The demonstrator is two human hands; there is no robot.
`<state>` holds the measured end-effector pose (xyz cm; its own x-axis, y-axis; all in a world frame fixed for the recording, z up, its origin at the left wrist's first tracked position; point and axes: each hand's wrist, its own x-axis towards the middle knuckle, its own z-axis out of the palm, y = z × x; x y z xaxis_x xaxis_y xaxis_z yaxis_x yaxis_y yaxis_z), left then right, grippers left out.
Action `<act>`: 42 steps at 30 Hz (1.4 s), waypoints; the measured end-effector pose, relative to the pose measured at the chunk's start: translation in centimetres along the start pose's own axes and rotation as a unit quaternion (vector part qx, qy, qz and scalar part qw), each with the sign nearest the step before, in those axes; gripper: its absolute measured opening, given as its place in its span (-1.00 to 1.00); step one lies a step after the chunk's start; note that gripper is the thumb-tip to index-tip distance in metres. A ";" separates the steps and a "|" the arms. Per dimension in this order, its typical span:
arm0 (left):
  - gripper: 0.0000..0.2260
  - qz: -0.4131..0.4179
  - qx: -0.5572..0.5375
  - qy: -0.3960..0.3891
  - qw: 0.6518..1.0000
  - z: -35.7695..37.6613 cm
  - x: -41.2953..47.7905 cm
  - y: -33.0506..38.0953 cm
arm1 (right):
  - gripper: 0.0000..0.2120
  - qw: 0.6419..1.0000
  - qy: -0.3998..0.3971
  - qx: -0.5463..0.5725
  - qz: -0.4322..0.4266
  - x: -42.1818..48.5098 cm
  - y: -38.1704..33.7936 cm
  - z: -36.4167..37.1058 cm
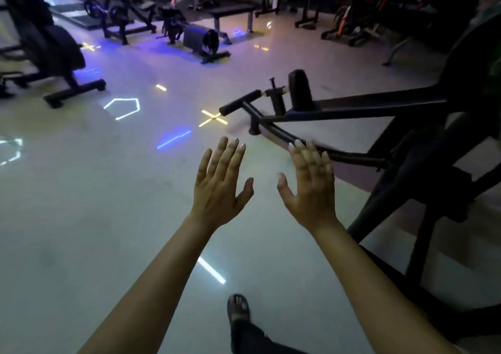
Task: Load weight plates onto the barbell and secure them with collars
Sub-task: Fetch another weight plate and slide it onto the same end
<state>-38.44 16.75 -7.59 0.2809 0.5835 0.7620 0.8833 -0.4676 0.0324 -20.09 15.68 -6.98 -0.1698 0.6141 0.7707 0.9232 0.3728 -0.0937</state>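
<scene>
At centre frame, the left hand (220, 188) and right hand (311, 191) hover over the floor (108, 218), side by side, backs up. Their fingers are straight and spread, holding nothing (the right's fingertips overlap a black bar (352, 155)). A plate (93, 8) sits on a machine (124, 20) at upper left, well apart from both hands.

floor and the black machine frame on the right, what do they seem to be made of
Floor: probably polished tile or sealed concrete, glossy; it mirrors the coloured light shapes. Machine frame: likely steel tubing painted matte black; straight rigid bars with a dull sheen. Its handle grip: possibly foam or rubber, thicker and duller than the bar.
</scene>
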 end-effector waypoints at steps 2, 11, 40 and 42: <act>-0.53 -0.028 0.011 -0.029 0.999 2.0 -1.1 -2.5 | -0.53 0.999 -0.034 0.019 0.000 0.2 -0.3 3.8; -0.51 -0.158 0.041 -0.142 0.976 11.0 0.6 -13.6 | -0.49 0.984 -0.168 0.066 -0.010 6.2 0.1 19.7; -0.46 -0.174 -0.014 -0.257 0.950 48.3 29.7 -64.7 | -0.49 0.967 -0.246 0.063 0.032 46.4 4.4 75.4; -0.45 -0.170 -0.020 -0.266 0.949 52.3 32.7 -68.1 | -0.49 0.967 -0.245 0.061 0.045 49.8 5.7 79.9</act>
<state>-69.85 102.39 -18.73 0.1410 0.9529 0.2686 0.9446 -0.2107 0.2516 -50.82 104.03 -19.50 -0.2601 0.8927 0.3681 0.8998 0.3623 -0.2429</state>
